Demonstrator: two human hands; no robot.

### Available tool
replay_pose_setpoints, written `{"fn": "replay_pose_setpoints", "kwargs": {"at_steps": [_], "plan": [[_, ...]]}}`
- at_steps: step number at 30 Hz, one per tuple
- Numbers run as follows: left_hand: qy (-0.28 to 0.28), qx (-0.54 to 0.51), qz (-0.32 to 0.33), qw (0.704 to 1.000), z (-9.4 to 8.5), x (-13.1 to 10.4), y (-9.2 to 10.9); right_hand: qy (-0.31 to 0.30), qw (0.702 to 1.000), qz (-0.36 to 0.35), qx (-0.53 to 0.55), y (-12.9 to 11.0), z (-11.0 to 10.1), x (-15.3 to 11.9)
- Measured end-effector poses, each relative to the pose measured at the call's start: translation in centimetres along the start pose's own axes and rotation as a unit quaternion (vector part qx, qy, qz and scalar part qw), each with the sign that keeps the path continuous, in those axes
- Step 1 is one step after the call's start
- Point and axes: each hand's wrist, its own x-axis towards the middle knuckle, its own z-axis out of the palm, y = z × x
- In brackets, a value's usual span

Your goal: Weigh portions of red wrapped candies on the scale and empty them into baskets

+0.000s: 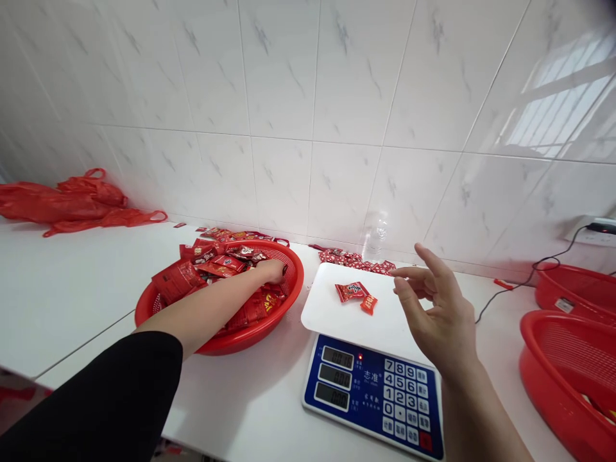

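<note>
My left hand (pixel 275 271) reaches into the right side of a red plastic basket (pixel 297 282) full of red snack packets (pixel 178 281). Its fingers are hidden behind the hand and among the packets, so I cannot see what they hold. Over the right part of the white weighing pan (pixel 322 308), my right hand (pixel 440 308) is raised, fingers apart and nothing in them. Two small items lie on the pan: a red snack packet (pixel 350 292) and a smaller orange-red wrapped piece (pixel 368 304). The blue digital scale (pixel 370 398) has lit displays, and its top one seems to read 0.016.
Red plastic bags (pixel 86 202) lie at the back left. Patterned red packets (pixel 356 260) and a clear bottle (pixel 375 237) are along the tiled wall. At right stand red baskets (pixel 539 359), and a black cable (pixel 522 282) runs from a power socket (pixel 594 232) across the table.
</note>
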Motion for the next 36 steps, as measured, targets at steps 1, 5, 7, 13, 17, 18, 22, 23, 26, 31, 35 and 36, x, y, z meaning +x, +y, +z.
{"fn": "replay_pose_setpoints", "kwargs": {"at_steps": [1, 5, 7, 13, 17, 18, 22, 23, 26, 31, 35, 36], "plan": [[0.002, 0.004, 0.001, 1.0, -0.4, -0.3, -0.1, 0.002, 1.0, -0.003, -0.004, 0.0, -0.1, 0.0], [0.027, 0.004, 0.021, 0.999, -2.3, -1.3, -0.7, 0.016, 1.0, -0.003, -0.01, 0.0, -0.4, 0.1], [0.043, -0.004, 0.038, 0.998, -3.3, -1.7, -1.0, 0.031, 0.999, 0.01, -0.004, 0.1, -0.6, 0.2], [0.088, -0.045, 0.066, 0.993, -4.7, -2.3, -1.9, 0.058, 0.997, 0.04, -0.007, 0.5, -1.0, 0.3], [0.133, -0.092, 0.078, 0.984, -5.8, -2.6, -2.3, 0.052, 0.997, 0.043, -0.025, 0.5, -1.0, 0.4], [0.145, -0.109, 0.082, 0.98, -6.1, -2.8, -2.2, 0.049, 0.998, 0.043, -0.028, 0.5, -1.0, 0.4], [0.174, -0.196, 0.093, 0.961, -7.7, -3.7, -1.3, 0.014, 0.998, 0.044, -0.031, 0.5, -0.8, 0.5], [0.171, -0.23, 0.095, 0.953, -8.0, -3.9, -0.9, -0.004, 0.998, 0.045, -0.031, 0.5, -0.7, 0.5], [0.136, -0.352, 0.116, 0.919, -8.3, -4.6, 1.2, -0.066, 0.996, 0.049, -0.027, 0.7, -0.2, 0.5], [0.036, -0.418, 0.191, 0.888, -7.5, -6.7, 7.0, -0.175, 0.983, 0.038, -0.036, 1.0, 1.5, 0.3], [-0.025, -0.376, 0.25, 0.892, -6.8, -8.9, 11.7, -0.229, 0.972, 0.019, -0.057, 1.5, 2.6, 0.2], [-0.037, -0.365, 0.262, 0.893, -6.5, -9.4, 12.5, -0.233, 0.971, 0.017, -0.058, 1.7, 2.8, 0.3]]}}
